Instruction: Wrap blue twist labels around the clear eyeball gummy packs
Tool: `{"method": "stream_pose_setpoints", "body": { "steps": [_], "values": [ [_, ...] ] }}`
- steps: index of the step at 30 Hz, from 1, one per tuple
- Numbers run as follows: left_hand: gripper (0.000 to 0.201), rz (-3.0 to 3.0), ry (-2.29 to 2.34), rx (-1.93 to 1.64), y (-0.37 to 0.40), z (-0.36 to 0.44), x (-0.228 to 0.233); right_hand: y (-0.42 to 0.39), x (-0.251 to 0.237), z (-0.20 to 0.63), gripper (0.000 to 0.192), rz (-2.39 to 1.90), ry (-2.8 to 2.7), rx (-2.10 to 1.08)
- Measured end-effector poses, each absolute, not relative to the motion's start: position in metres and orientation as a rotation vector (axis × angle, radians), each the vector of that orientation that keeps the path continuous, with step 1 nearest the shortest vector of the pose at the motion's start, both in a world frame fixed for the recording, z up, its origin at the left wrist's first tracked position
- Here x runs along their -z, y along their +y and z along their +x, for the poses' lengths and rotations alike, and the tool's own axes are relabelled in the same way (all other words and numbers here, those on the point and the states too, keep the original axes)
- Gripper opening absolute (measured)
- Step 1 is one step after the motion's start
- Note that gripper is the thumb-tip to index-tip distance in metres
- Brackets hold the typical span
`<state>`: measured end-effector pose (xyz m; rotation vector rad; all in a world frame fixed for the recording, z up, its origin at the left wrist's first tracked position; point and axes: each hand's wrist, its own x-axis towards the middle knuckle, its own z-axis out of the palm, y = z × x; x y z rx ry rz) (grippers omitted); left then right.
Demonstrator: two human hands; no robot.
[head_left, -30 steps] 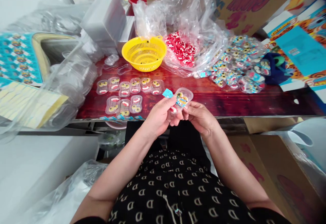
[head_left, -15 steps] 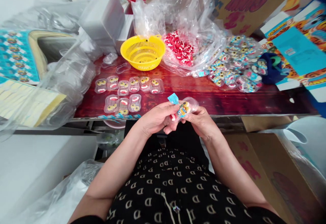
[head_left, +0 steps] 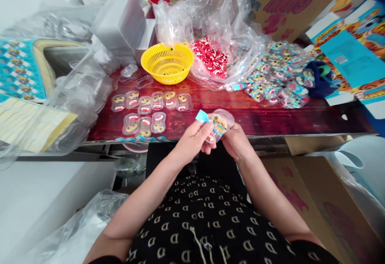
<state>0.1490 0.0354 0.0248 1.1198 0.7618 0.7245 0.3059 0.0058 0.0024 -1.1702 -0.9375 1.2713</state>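
Note:
Both hands hold one small clear candy capsule [head_left: 221, 123] at the table's front edge. My left hand [head_left: 192, 142] pinches the blue sticker tab [head_left: 202, 116] that sticks out from the capsule's left side. My right hand [head_left: 237, 142] grips the capsule from the right and below. On the dark red table [head_left: 270, 115], left of the hands, lie several filled clear capsules [head_left: 147, 111] with yellow and red candy, in two rows. A few blue stickers [head_left: 140, 138] hang along the front edge below them.
A yellow basket [head_left: 167, 62] stands at the back. A clear bag of red and white candies [head_left: 210, 57] lies right of it. A heap of sealed capsules [head_left: 278, 75] fills the right. Sticker sheets [head_left: 16, 69], empty capsules in plastic [head_left: 81, 87] and cartons [head_left: 288, 3] surround the table.
The capsule and both hands dipped slightly toward me, then rose again to the table edge. The blue tab stays pinched in my left fingers.

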Motion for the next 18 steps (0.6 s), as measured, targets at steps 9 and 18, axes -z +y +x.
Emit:
{"method": "stream_pose_setpoints", "body": {
  "steps": [9,18],
  "values": [
    [0.037,1.605,0.999,-0.839,0.034,0.152,-0.026,-0.005,-0.006,0.301,0.027,-1.175,-0.819,-1.201],
    [0.019,1.314,0.892,-1.047,0.044,0.143,-0.031,-0.006,-0.001,0.304,0.023,-1.113,-0.771,-1.205]
  ]
}}
